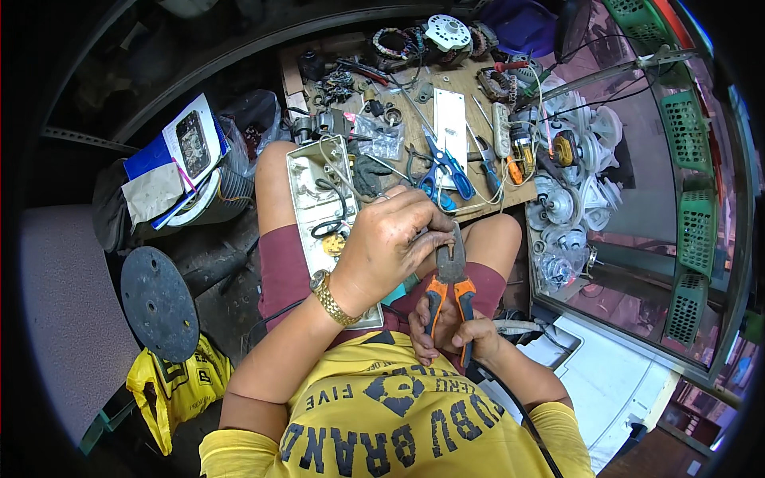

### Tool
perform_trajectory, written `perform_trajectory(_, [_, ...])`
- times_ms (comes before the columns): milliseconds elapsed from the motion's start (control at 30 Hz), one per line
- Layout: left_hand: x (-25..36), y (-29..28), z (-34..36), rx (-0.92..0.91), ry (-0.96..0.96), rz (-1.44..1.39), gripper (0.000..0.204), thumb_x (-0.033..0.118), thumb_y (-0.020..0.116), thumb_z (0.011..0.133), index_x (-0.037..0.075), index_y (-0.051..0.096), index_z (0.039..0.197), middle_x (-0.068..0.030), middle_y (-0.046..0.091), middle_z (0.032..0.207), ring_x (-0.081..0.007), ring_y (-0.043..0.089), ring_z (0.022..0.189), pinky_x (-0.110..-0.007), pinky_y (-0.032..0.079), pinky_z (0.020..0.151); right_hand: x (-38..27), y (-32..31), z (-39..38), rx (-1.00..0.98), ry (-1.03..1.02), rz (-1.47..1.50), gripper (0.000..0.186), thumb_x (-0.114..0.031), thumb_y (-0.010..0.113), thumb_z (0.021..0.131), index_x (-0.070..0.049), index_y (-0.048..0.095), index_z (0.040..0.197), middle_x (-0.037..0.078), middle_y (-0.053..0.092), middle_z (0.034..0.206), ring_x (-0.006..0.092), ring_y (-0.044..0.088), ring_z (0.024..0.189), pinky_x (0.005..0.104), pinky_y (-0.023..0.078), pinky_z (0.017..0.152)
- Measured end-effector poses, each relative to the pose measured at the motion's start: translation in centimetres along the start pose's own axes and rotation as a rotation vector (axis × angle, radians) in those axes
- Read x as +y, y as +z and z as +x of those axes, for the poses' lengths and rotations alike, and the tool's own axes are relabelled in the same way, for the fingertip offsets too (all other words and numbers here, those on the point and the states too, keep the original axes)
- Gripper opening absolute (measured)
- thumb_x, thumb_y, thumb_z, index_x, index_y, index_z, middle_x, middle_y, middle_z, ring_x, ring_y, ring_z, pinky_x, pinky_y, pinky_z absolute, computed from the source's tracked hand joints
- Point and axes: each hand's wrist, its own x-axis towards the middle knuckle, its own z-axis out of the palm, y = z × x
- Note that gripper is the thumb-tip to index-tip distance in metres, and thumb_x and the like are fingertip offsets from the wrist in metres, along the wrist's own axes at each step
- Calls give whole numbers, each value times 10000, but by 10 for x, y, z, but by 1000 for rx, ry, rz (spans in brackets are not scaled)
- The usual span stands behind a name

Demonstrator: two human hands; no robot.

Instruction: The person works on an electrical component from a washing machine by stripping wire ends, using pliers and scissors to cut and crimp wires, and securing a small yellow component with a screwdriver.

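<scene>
My right hand (476,333) is wrapped around the orange-and-black handles of a pair of combination pliers (451,269), jaws pointing away from me. Thumb and fingers of my left hand (394,239) pinch together right beside the jaws. Whatever small thing they hold is too small and hidden to name. Across my lap, under the left forearm, lies a long off-white plastic casing (307,185) with a dark cable and a round yellowish part (333,244) inside it. Beyond my hands, blue-handled scissors (446,169) rest on the wooden bench.
The bench (466,80) carries wire-wound motor coils (390,44), screwdrivers (512,169), a white plate (450,119) and small loose parts. White plastic parts (558,199) pile up at right by green baskets (687,131). At left are a round dark stool (159,303), a yellow bag (187,390) and a phone (193,143).
</scene>
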Motion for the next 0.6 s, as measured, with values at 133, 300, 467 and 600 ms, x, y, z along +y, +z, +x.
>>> perform_trajectory(133, [3,-2,-1,-13,8,-10,225,14,883,736,9,696,861,-110,736,864,-289,701,800,-371,537,744,4,1,-1,0,8,30,643,-146,599,597,-32,452,1213,134,543,926,252,573,773,391,525,755])
perform_trajectory(300, [4,-1,-6,-22,-10,-1,229,11,883,731,7,693,858,-111,732,862,-293,700,801,-373,540,740,9,4,-2,-3,10,75,612,-137,602,593,-45,446,1177,134,539,927,248,567,770,387,516,747])
perform_trajectory(467, [4,-2,-11,-31,-20,-8,228,3,882,724,3,693,850,-114,728,857,-294,702,794,-374,544,740,13,9,-3,21,31,87,609,-132,604,584,-57,441,1166,126,518,914,238,551,766,371,492,744])
perform_trajectory(600, [5,0,-12,-43,-24,-18,220,-2,879,726,0,699,853,-115,726,848,-293,706,788,-371,549,741,25,-5,-4,15,25,100,616,-135,608,579,-58,437,1166,124,507,907,232,540,764,356,472,741])
